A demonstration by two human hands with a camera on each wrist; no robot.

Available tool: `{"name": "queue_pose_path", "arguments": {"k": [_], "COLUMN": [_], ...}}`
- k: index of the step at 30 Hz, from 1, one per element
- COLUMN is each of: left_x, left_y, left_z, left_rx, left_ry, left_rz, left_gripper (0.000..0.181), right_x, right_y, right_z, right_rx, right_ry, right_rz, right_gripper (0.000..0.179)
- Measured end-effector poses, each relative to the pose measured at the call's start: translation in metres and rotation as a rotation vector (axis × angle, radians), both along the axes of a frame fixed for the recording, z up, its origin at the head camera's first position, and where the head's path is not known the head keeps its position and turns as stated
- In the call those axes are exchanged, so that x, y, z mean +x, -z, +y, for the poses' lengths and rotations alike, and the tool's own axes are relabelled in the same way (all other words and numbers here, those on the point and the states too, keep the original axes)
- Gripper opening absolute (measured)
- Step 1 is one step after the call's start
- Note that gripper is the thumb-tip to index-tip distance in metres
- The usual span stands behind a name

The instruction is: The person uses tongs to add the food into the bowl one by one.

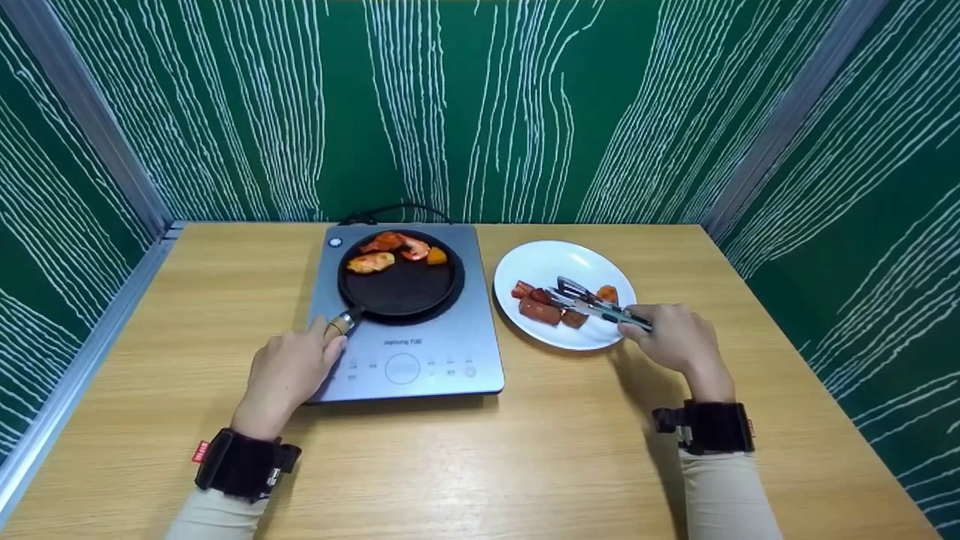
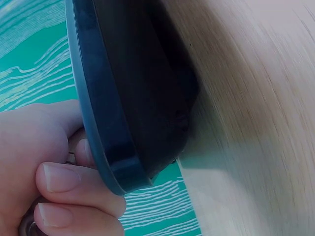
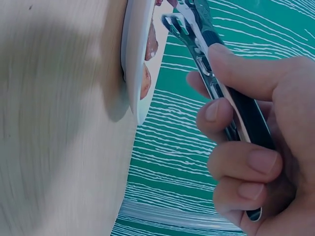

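My left hand (image 1: 292,373) grips the handle (image 1: 343,324) of a round black frying pan (image 1: 390,294) on the cooktop. In the pan's far half lie a shrimp (image 1: 415,248), browned meat pieces (image 1: 371,262) and an orange chunk (image 1: 436,256). My right hand (image 1: 679,339) holds metal tongs (image 3: 241,110) with dark grips. The tongs' tips reach over a white plate (image 1: 566,251), at a dark red piece (image 1: 540,295) beside a sausage (image 1: 540,311). Whether they pinch it I cannot tell. Several other food pieces lie on that plate. In the left wrist view, the cooktop's edge hides most of the handle.
The silver induction cooktop (image 1: 442,367) stands left of the plate on a wooden table (image 1: 570,450). A black cord (image 1: 405,205) runs behind it. Green panels (image 1: 510,112) with white lines enclose the back and sides.
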State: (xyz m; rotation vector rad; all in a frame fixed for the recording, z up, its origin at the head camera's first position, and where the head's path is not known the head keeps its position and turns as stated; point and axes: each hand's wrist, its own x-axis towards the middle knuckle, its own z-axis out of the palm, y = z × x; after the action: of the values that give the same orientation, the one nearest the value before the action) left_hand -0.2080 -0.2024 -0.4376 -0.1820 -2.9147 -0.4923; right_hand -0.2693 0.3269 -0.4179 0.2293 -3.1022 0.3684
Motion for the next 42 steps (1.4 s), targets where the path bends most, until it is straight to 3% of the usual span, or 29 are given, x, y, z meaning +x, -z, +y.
{"name": "queue_pose_path", "arguments": {"k": [9,19,28,42], "left_x": [-0.001,0.0,0.001,0.0], "left_y": [0.001,0.001,-0.001,-0.001], "left_z": [0.002,0.001,0.001,0.0], "left_rx": [-0.003,-0.004,-0.01,-0.012], "left_ry": [0.009,0.007,-0.002,0.0], "left_rz": [-0.011,0.013,-0.028,-0.042], "left_gripper": [0.032,0.032,0.033,0.034], "right_x": [-0.001,0.0,0.001,0.003], "right_y": [0.005,0.007,0.007,0.003], "right_z": [-0.003,-0.004,0.0,0.006], "right_rx": [-0.01,-0.047,-0.029,-0.095], "right_ry": [-0.003,0.017,0.007,0.048], "right_rz": [-0.047,-0.045,0.0,-0.013], "right_gripper": [0.052,0.047,0.035,0.034]}}
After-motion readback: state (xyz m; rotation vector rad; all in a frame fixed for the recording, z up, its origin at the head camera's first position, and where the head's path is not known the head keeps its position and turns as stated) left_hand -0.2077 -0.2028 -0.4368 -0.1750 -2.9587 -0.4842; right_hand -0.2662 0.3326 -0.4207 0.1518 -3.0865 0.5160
